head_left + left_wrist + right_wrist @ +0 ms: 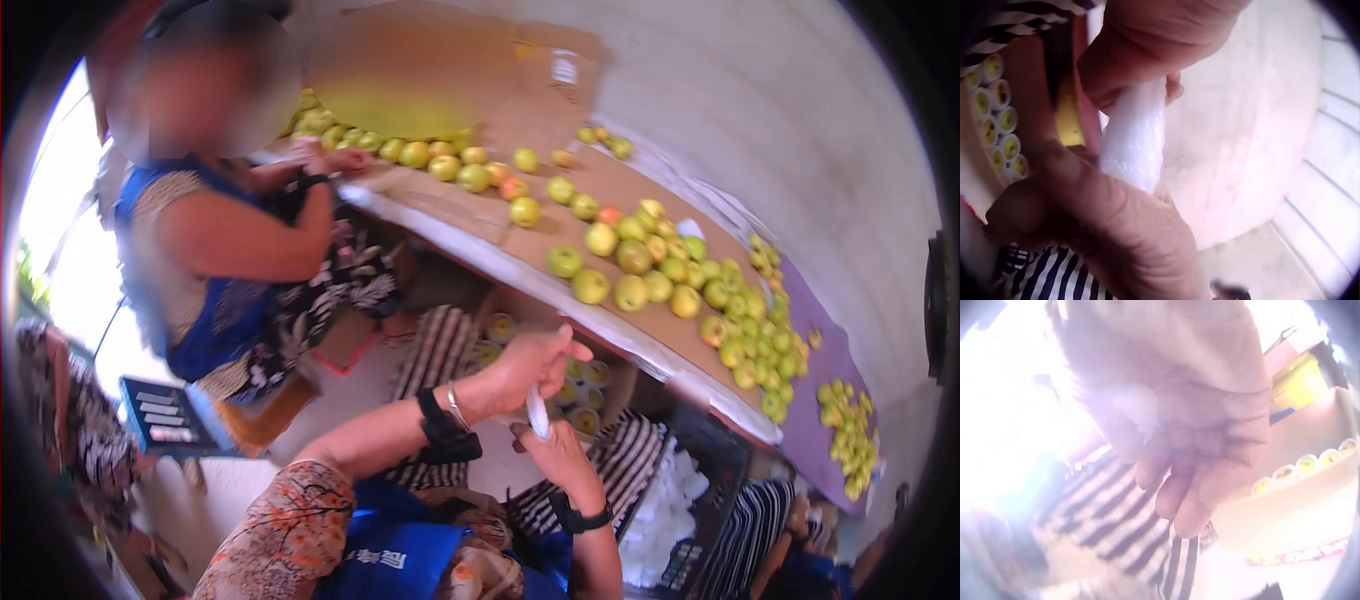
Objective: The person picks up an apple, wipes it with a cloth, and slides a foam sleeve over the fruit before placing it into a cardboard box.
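My left hand (528, 368) pinches the upper end of a white foam sleeve (538, 412). Below it, my right hand (565, 460) grips the other end. In the left wrist view the sleeve (1135, 137) stretches between the left hand (1160, 37) above and the right hand (1116, 219) below, whose thumb lies along it. The right wrist view is washed out; there the right hand (1179, 412) has curled fingers, with a blurred white patch of the sleeve (1135, 409) by them. Whether anything is inside the sleeve cannot be told.
Many green and reddish apples (632, 257) lie on a cardboard-covered table (480, 215) in front. A box below holds wrapped fruit (583, 420). White foam pieces (660, 520) fill a black crate (725, 455) at right. Another person (235, 230) stands at left, hands at the table.
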